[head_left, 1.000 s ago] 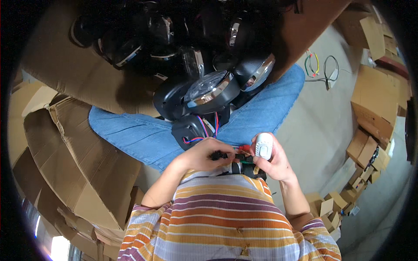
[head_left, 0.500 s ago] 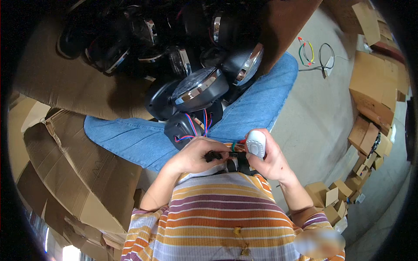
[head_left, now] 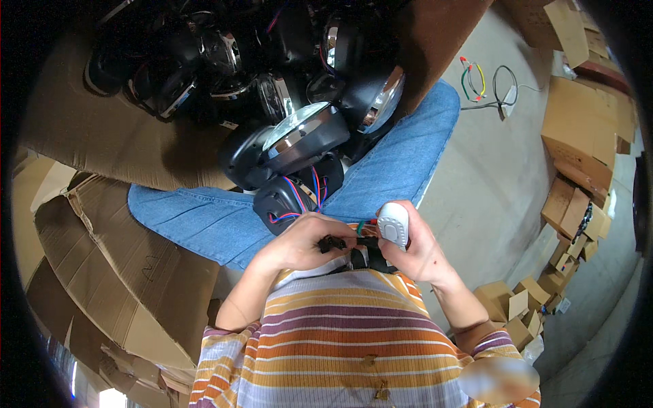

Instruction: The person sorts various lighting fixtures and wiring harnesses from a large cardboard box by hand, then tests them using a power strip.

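In front of my waist, my left hand (head_left: 299,239) is closed around small black plastic pieces (head_left: 332,243) that look like connectors. Close beside it, my right hand (head_left: 423,253) grips a white, rounded, handle-like object (head_left: 394,224) with a grey oval patch ringed by dots. Green and red wire ends (head_left: 363,227) show between the hands, partly hidden by the fingers. Just beyond my left hand, a black round lamp housing (head_left: 277,200) with red and blue wires rests between my legs. Above it lies a round lamp (head_left: 306,136) with a chrome rim and clear lens.
A large cardboard box (head_left: 102,146) holding several dark lamps stands beyond my legs. Folded cardboard (head_left: 129,265) lies at left. On the grey floor at right are a cable (head_left: 500,102) with a coloured wire loop, and several cardboard boxes (head_left: 578,129) along the edge.
The lamps and the floor things sit slightly shifted in the picture. Both hands keep their grips; the white object has moved slightly left and tilted a little.
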Demonstrator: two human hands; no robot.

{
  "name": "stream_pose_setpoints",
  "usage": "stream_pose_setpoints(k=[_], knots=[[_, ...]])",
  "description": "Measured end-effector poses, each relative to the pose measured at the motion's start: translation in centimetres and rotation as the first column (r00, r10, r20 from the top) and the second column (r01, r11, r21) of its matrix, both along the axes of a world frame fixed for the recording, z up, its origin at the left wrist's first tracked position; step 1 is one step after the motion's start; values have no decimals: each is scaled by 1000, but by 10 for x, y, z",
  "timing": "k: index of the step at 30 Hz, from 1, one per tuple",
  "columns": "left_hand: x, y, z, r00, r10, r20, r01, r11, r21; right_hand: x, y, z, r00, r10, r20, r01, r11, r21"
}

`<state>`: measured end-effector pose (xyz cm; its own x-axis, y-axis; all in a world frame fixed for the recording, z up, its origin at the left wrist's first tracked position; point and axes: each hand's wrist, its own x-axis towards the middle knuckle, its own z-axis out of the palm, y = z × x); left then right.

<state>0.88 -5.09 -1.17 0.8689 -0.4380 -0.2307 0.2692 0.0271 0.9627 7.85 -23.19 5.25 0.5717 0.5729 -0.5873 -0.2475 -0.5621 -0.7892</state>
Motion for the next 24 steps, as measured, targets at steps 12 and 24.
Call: stream_pose_setpoints(k=[12, 24], knots=[[-6, -55, -18, 998, -53, 18, 54, 991, -124, -6, -44, -13, 988, -134, -82, 132, 991, -29], [-3, -51, -17, 998, -67, -5, 66, 992, -108, -11, -38, -15, 976, -210, -53, 199, 967, -157]])
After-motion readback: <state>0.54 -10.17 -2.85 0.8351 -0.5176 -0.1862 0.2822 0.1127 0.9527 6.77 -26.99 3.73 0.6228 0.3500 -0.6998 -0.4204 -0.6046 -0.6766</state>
